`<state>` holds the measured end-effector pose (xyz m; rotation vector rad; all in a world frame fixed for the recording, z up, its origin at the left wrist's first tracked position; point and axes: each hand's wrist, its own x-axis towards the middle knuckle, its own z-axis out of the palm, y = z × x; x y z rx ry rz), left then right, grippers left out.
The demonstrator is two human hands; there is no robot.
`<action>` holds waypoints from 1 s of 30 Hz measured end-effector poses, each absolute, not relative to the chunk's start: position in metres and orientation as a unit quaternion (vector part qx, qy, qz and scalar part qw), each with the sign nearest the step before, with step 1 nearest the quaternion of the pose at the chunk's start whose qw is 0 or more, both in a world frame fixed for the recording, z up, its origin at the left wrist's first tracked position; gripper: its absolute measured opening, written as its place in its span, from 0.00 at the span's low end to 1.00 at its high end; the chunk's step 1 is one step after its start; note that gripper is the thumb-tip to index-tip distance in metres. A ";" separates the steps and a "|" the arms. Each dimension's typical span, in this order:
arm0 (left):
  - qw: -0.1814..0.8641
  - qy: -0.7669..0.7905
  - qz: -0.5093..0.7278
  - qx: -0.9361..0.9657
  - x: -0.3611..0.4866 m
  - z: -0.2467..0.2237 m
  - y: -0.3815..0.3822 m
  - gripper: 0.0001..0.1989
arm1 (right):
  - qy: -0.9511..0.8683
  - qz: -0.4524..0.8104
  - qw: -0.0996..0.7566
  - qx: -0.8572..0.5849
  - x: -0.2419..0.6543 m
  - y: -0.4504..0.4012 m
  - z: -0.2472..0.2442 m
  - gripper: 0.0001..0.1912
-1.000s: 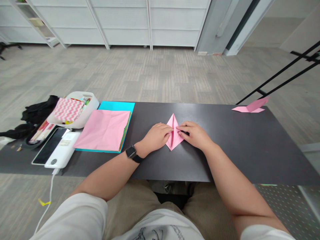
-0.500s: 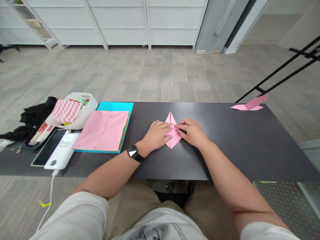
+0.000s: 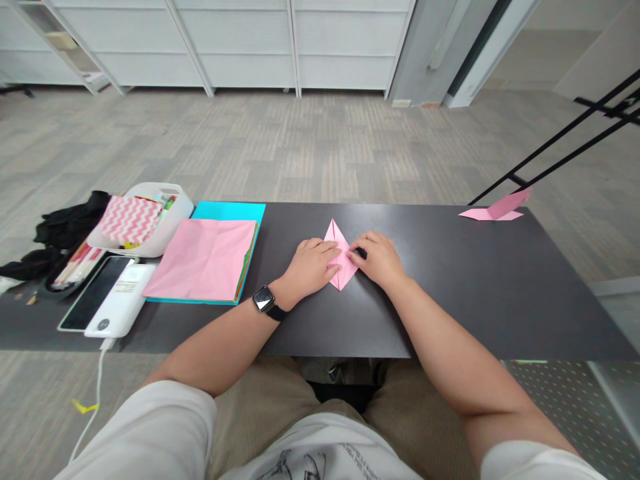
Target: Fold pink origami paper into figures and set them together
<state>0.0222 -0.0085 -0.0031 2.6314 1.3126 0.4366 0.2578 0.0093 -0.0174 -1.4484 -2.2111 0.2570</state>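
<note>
A small pink paper folded into a diamond lies on the dark table in front of me, its top point tipped slightly left. My left hand rests flat over its left side, fingers apart, a watch on that wrist. On the right side of the diamond, my right hand pinches the paper's edge between thumb and index finger. The fingers cover part of the folds.
A stack of pink and coloured sheets lies at the left. Beyond it are a white basket, a phone, a white power bank with a cable and black cloth. A folded pink paper piece is at the far right.
The diamond has turned slightly, its top point moving left. My right hand has shifted a little left and its thumb and index finger have come together at the paper's edge.
</note>
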 end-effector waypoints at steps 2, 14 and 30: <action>0.089 0.442 0.146 0.881 0.022 -0.001 -0.009 0.19 | -0.816 0.092 0.225 -0.524 0.258 0.007 -0.014 0.05; 0.104 0.445 0.154 0.876 0.021 -0.001 -0.010 0.19 | -0.854 0.109 0.183 -0.475 0.257 -0.016 -0.002 0.30; 0.142 0.364 0.158 0.907 0.020 0.006 -0.011 0.12 | -0.793 0.126 0.308 -0.510 0.286 0.006 -0.003 0.10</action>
